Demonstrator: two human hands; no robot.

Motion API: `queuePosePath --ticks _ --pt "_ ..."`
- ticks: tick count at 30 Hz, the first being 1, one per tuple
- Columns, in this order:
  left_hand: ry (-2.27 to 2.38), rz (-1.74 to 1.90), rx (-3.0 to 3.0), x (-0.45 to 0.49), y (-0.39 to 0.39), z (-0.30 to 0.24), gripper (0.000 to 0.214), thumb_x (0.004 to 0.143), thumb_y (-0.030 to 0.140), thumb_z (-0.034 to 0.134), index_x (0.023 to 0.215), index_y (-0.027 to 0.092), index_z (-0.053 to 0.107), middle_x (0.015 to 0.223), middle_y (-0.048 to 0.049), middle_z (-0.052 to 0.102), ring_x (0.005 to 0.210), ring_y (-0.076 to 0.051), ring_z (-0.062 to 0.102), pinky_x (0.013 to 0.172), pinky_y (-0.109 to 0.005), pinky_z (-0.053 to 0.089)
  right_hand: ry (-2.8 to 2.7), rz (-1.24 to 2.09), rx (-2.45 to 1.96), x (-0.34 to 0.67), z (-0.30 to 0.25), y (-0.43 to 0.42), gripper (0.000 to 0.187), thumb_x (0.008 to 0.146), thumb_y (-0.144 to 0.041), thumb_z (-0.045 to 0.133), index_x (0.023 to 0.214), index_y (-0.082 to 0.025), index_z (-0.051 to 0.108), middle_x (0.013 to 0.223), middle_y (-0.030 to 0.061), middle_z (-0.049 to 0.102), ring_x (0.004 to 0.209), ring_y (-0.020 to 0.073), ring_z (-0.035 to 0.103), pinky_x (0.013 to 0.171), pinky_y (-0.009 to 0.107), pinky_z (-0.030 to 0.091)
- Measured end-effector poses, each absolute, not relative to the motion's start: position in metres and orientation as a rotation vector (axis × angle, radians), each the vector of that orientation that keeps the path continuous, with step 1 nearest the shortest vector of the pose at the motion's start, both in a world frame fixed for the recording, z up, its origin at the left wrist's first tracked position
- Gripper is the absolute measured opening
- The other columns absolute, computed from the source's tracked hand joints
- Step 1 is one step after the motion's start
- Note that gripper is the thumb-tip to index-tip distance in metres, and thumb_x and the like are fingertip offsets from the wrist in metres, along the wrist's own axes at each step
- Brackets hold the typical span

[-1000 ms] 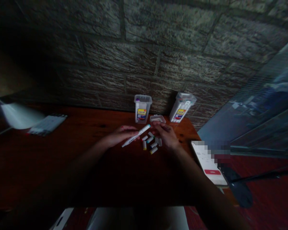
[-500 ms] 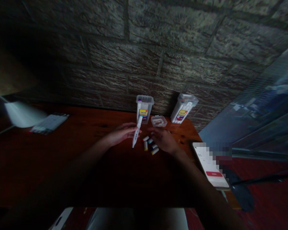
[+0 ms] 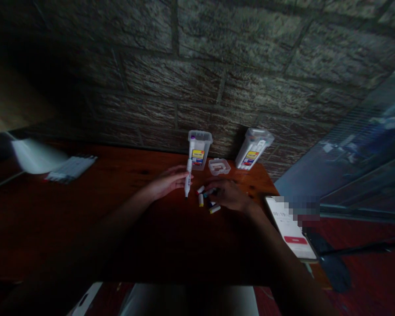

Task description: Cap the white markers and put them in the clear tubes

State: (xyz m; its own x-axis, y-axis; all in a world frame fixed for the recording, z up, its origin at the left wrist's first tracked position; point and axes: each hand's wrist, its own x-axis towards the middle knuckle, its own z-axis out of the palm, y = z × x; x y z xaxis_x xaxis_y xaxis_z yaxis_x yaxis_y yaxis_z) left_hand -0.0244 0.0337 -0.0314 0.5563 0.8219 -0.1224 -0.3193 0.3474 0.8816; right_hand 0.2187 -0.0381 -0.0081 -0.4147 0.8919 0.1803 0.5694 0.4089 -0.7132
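Observation:
My left hand [image 3: 171, 182] is closed around a white marker [image 3: 188, 177], held nearly upright with its dark end pointing down. Close by on the right, several short white marker caps with coloured ends lie on the wooden table; one has a yellow end [image 3: 201, 200] and another a red end [image 3: 200, 190]. My right hand [image 3: 228, 193] is low over this group, its fingers closed on a teal-ended cap [image 3: 206, 194]. Part of the group is hidden beneath the fingers. Behind the marker stands an open clear plastic box [image 3: 200, 145] containing a purple-ended marker [image 3: 192, 141].
A small clear lid [image 3: 219, 166] lies beside the open box. A closed box of markers [image 3: 254, 149] stands farther right. Several markers [image 3: 73, 169] lie flat near a lamp [image 3: 36, 156] on the left. A phone [image 3: 291, 230] rests at the table's right edge, before a stone wall [image 3: 197, 79].
The marker in my left hand has turned more upright, and its lower end now looks dark. My right hand has shifted slightly right and down at the caps.

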Motion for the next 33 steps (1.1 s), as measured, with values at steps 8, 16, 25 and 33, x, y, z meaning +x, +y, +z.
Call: queuePosePath --ticks 8,16,25,33 --pt "0.676 0.804 0.886 -0.024 0.032 -0.025 0.024 0.084 0.009 0.072 0.107 0.016 0.068 0.085 -0.0031 0.075 0.072 -0.014 0.072 0.074 -0.028 0.059 -2.153 0.792 -1.274 0.219 -0.008 -0.037 0.021 0.080 -0.018 0.070 0.096 -0.026 0.080 0.111 0.0070 0.073 0.097 0.0240 0.069 0.089 0.042 0.052" --pt "0.678 0.846 0.806 -0.024 0.032 -0.026 0.008 0.085 0.008 0.071 0.086 0.015 0.068 0.086 -0.0039 0.075 0.078 -0.015 0.072 0.075 -0.029 0.057 -1.887 0.968 -1.238 0.222 0.002 -0.039 0.016 0.081 -0.034 0.075 0.092 -0.023 0.078 0.099 0.0063 0.075 0.089 0.0214 0.068 0.084 0.040 0.052" --pt "0.611 1.003 0.664 -0.024 0.032 -0.020 0.010 0.087 0.006 0.067 0.087 0.015 0.071 0.093 -0.0045 0.076 0.077 -0.011 0.070 0.074 -0.023 0.054 -1.218 1.005 -1.201 0.218 -0.001 -0.030 0.041 0.073 -0.043 0.077 0.108 -0.022 0.068 0.084 -0.0002 0.070 0.066 0.0118 0.061 0.065 0.028 0.053" --pt "0.702 1.049 0.593 -0.025 0.034 -0.016 0.011 0.090 0.011 0.065 0.087 0.017 0.073 0.079 -0.0011 0.073 0.075 -0.013 0.070 0.070 -0.024 0.052 -1.184 1.380 -1.067 0.216 0.016 -0.047 0.035 0.073 -0.030 0.078 0.102 -0.021 0.061 0.074 -0.0047 0.068 0.057 0.0085 0.064 0.049 0.017 0.050"
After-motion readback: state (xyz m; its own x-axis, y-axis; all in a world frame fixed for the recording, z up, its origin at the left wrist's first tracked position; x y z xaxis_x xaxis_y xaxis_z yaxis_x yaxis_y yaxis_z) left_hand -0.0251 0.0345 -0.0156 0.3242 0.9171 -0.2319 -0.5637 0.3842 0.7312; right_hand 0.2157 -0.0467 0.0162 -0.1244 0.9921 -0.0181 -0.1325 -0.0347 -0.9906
